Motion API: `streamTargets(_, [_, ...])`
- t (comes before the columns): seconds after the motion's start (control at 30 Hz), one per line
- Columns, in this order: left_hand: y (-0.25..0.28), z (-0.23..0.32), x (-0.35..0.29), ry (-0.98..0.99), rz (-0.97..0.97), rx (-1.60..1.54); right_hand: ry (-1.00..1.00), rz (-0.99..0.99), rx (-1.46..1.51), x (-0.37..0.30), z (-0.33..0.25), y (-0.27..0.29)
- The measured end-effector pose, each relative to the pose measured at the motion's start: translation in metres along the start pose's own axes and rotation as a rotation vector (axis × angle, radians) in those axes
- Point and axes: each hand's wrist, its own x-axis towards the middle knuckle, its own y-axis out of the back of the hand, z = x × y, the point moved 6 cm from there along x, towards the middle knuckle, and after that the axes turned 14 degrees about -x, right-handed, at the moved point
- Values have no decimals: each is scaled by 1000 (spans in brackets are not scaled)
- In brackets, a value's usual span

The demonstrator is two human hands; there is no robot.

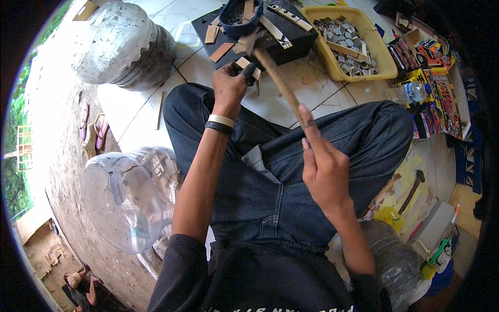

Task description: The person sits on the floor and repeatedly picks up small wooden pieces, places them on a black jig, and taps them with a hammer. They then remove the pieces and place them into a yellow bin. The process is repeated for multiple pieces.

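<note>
In my right hand [326,166] is the wooden handle of a hammer [280,80], gripped near its lower end. The hammer's head is smeared by motion above the front of a black block [300,42]. My left hand [227,86] pinches a small light wooden piece [243,63] at the block's near edge, beside the hammer head. Dark coverings wrap some of its fingertips. On the block lie a brown wooden strip [221,52], a tan wooden piece [211,34] and patterned black-and-white strips [275,32]. A dark blue tub [224,23] there holds wood pieces.
Right of the block stands a yellow basin [332,77] full of small flat pieces. A plastic bottle [416,92] and printed boxes are farther right. Another hammer [412,191] lies lower right. Large plastic containers [122,203] flank my left side. Sandals [101,131] and another person [78,288] are left.
</note>
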Motion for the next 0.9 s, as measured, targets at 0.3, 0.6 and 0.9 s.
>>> streamTargets(0.3, [-1, -3, 2, 21, -32, -24, 40, 138, 15, 0, 1, 1])
streamTargets(0.6, [-1, -1, 0, 31, 13, -72, 18, 119, -6, 1, 6, -11])
streamTargets(0.9, [0, -6, 1, 65, -15, 33, 14, 94, -8, -3, 2, -17])
